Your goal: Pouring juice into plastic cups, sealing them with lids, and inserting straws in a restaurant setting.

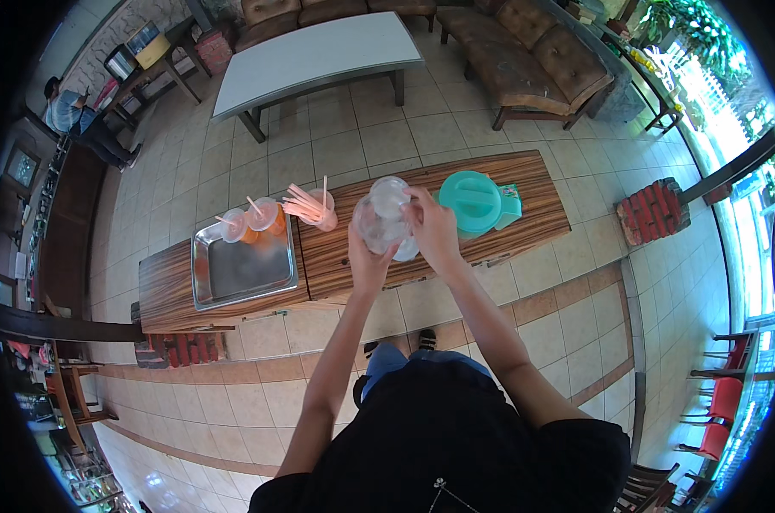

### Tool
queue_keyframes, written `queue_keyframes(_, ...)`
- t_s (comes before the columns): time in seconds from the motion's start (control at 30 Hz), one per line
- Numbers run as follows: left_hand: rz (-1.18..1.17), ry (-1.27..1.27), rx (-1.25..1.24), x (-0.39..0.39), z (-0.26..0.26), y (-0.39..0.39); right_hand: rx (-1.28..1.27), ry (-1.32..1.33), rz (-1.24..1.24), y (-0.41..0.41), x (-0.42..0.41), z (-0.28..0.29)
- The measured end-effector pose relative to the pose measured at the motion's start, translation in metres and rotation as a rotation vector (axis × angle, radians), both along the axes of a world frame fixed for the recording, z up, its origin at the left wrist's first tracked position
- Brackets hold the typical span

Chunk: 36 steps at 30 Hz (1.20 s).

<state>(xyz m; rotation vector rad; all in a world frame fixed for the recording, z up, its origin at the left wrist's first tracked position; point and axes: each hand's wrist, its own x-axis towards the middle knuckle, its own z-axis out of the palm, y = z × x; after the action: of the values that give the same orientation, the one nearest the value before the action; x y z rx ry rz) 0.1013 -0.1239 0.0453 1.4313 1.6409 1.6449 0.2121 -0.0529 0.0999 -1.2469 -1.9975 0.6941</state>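
Observation:
Over the wood-grain counter, my left hand grips a clear plastic cup from below. The fingers of my right hand pinch a round clear plastic lid at the cup's upper side. Whether the lid touches the cup's rim, I cannot tell. Another clear plastic piece shows partly behind my hands. Just right of my right hand stands a pitcher with a turquoise lid. To the left, a cup full of pink-wrapped straws stands on the counter.
A steel tray on the left holds two lidded cups of orange drink with straws. A small green packet lies by the pitcher. Beyond the wood-grain counter are a white table and brown sofas. A person stands far left.

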Motion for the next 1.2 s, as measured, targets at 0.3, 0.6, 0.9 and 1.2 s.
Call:
queue_keyframes(0.3,0.119,-0.232,-0.053,0.029,-0.049,-0.046,-0.153,0.697,-0.369,-0.032,0.093,-0.091)
queue_keyframes(0.6,0.051,-0.267,-0.113,0.046,-0.052,-0.052,-0.314,0.954,-0.321,0.043,0.107,-0.152)
queue_keyframes(0.9,0.033,-0.259,-0.13,0.056,-0.055,-0.047,-0.252,1.27,-0.059,0.075,0.091,-0.115)
queue_keyframes(1.2,0.071,-0.156,-0.14,0.063,-0.073,-0.036,-0.49,1.387,-0.295,0.065,0.086,-0.113)
